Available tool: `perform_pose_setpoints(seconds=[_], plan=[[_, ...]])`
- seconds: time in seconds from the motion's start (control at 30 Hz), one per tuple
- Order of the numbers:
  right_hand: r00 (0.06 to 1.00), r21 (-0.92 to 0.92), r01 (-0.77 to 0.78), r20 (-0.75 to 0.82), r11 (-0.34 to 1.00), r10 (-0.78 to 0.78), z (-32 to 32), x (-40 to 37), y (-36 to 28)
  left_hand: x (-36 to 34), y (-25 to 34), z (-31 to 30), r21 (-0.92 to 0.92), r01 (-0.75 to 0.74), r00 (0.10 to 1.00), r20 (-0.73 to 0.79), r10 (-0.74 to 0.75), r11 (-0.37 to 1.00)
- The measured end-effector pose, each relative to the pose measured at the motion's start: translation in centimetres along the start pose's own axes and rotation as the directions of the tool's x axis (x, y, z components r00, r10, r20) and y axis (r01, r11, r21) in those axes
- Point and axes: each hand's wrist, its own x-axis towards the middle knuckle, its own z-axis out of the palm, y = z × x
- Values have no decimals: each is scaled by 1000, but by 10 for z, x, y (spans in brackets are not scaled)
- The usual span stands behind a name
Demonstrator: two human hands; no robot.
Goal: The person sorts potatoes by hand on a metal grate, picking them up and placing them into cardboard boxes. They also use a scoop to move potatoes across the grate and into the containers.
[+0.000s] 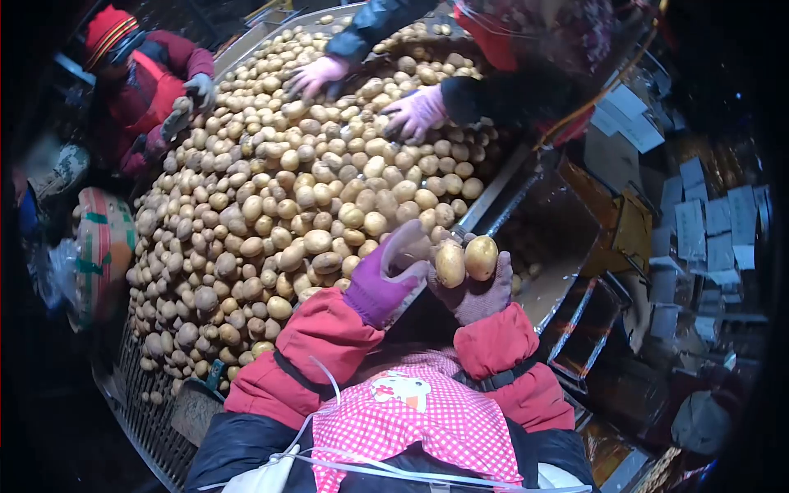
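Two potatoes [449, 264] lay cupped in the right hand [483, 302]; a slack grip could have let one roll off. The left hand [380, 279] was open beside them, seemingly empty, though blurred. Beyond, a potato heap [271, 193] covered a slatted table [146, 435], with co-workers' gloves [421, 111] across it in a dim room.

Bright centre, dark edges with fisheye curvature.

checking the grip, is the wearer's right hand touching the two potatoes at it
Touching. The head view shows both potatoes lying against the gloved right hand, with no gap at their lower edges.
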Motion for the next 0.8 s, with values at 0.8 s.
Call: perform_pose_setpoints(seconds=[0.8], plan=[[937,21,299,-194,954,-289,-53,-134,-117,110,-69,96,826,-387,922,350,163,411]])
